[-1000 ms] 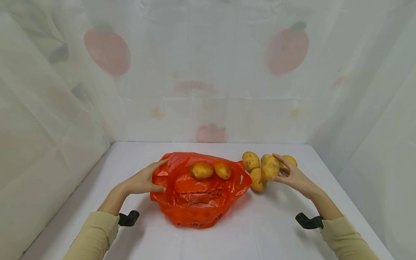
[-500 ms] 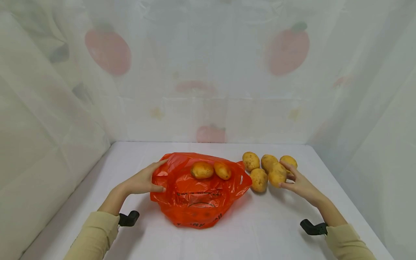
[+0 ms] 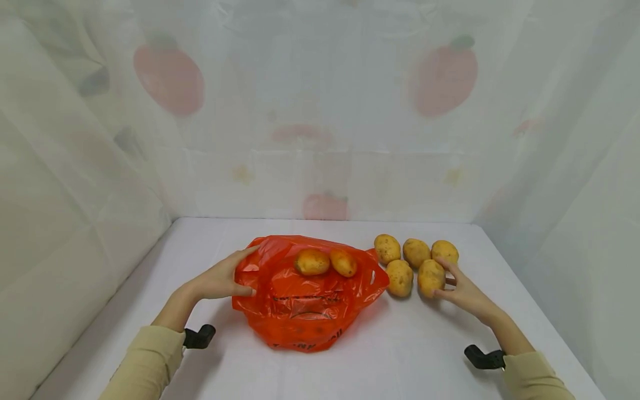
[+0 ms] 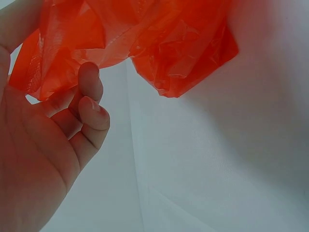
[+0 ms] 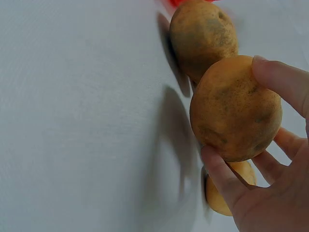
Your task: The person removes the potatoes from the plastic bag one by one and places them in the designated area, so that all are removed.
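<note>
Gripping one potato [image 3: 431,277] between thumb and fingers, the right hand [image 3: 462,290] was recorded at the near right of a cluster of five on the white table [image 3: 425,355]; the right wrist view showed the thumb under the potato and a fingertip over it, the grasp closed round it and, as far as could be told, the potato at or just above the table surface. Neighbours: one potato [image 3: 399,278] just beside it on the left, three more in the far row [image 3: 417,251]. Held potato's long axis ran roughly near to far in the head view, its narrower end pointing away from the person. Left hand [image 3: 220,279] pinched the left edge of the orange plastic bag [image 3: 305,311], thumb and curled fingers on the film, the bag lying crumpled at table centre. Two potatoes [image 3: 326,262] rested on top of the bag, side by side, seemingly outside the bag, though that could not be told for certain. Step judged in hand: setting or arranging the held potato in the cluster. Next move would call for a clean release without nudging the touching neighbour
</note>
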The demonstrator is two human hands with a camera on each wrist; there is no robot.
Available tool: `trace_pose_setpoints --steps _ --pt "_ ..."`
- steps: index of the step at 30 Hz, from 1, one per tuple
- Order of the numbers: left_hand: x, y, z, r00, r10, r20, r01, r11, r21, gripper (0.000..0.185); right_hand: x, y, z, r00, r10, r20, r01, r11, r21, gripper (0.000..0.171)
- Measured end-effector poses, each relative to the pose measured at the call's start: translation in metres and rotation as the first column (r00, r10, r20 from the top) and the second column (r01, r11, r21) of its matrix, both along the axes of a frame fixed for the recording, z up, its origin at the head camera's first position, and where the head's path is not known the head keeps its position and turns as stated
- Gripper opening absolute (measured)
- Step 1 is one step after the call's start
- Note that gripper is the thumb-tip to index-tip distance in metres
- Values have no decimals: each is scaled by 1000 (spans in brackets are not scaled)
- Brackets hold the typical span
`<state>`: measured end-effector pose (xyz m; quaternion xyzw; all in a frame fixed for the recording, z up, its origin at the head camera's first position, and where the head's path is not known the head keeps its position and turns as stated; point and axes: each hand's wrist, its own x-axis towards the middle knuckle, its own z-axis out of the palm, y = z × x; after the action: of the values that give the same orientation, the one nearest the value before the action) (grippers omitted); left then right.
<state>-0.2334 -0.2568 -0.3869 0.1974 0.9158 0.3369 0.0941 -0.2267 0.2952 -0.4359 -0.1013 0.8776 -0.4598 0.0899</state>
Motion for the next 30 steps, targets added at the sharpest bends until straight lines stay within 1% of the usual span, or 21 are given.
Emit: trace_pose_setpoints --steps 5,9,20,24,30 --pt "1 1 1 1000 2 7 -2 1000 6 92 1 0 -3 1000 12 -9 -13 1000 -14 87" --pt "2 2 2 1000 5 18 -5 1000 15 92 2 1 -6 1000 4 4 -4 1000 3 86" --pt "0 0 -1 1000 6 9 -6 1000 2 93 3 -1 -10 1000 -17 11 16 1000 25 86" --pt "0 0 -1 1000 5 6 -5 1000 0 93 3 -3 -11 1000 -28 -12 29 999 45 85" --pt "0 0 -1 1000 6 1 -6 1000 -4 92 1 -6 -12 997 -30 -69 38 993 116 84"
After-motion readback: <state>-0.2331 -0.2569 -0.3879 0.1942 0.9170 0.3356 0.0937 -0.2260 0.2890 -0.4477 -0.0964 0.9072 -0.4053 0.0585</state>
